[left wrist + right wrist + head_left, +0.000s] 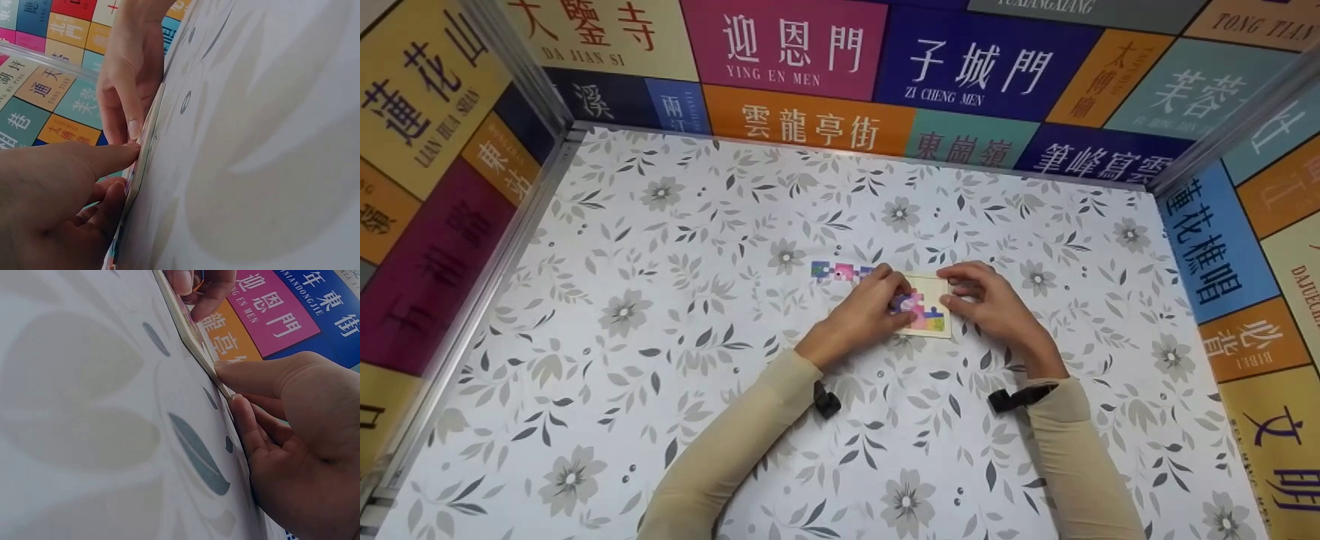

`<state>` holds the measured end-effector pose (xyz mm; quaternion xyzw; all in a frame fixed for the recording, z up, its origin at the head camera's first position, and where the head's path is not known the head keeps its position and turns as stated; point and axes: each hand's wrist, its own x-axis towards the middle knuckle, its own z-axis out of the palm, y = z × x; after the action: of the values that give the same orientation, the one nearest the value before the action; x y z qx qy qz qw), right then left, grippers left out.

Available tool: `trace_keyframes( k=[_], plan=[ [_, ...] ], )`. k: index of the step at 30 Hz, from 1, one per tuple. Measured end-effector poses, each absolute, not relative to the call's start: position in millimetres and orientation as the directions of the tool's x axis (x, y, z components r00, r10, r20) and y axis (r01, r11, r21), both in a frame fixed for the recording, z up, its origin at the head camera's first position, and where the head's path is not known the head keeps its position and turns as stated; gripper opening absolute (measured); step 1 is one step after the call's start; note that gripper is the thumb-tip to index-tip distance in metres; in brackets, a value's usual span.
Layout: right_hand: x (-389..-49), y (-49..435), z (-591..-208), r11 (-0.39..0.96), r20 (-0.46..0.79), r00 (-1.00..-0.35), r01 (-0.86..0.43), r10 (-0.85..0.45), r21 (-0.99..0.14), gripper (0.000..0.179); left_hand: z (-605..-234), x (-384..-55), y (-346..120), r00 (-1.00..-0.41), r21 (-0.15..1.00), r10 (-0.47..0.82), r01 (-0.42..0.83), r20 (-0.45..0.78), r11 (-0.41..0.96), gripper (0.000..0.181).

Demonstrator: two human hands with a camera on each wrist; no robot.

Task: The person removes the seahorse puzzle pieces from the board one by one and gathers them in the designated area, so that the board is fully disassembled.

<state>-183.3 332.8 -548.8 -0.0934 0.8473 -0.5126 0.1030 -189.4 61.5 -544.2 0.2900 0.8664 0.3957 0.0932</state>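
A small jigsaw puzzle tray [943, 327] with a pale wooden frame lies on the table, part filled with colourful pieces along its lower portion. My left hand [864, 313] reaches over its left side, thumb and curled fingers around a pink and purple puzzle piece [912, 301] in the tray; the fingers hide part of it. At the tray's right edge, my right hand [990, 298] holds the frame with thumb and fingertips. The right wrist view shows that thumb [247, 374] against the pale rim. Loose joined-looking puzzle pieces [840, 271] lie beyond my left hand, partly covered by it.
The table [720, 225] has a white cover printed with grey flowers and leaves. Upright panels with coloured blocks of Chinese lettering [795, 45] stand along the back and both sides. Black wrist straps [826, 401] sit at both sleeve ends.
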Motion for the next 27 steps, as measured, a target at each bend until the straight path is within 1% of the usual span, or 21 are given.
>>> trace_keyframes(
  k=[13,20,27],
  plan=[
    [-183.4,334.0,-548.8,0.456,-0.081,-0.959,-0.054,-0.271,-0.888,0.042,-544.7,-188.6,63.4,-0.814,0.748,0.574,0.431,0.082,0.504,0.036],
    [-184.0,334.5,-549.2,0.452,-0.085,-0.959,-0.049,-0.271,-0.890,0.044,-545.3,-188.1,64.5,-0.805,0.757,0.578,0.459,0.132,0.466,0.024],
    [-184.3,335.2,-550.0,0.448,-0.077,-0.959,-0.056,-0.274,-0.892,0.043,-544.5,-188.6,65.8,-0.816,0.772,0.563,0.442,0.134,0.456,0.032]
  ],
)
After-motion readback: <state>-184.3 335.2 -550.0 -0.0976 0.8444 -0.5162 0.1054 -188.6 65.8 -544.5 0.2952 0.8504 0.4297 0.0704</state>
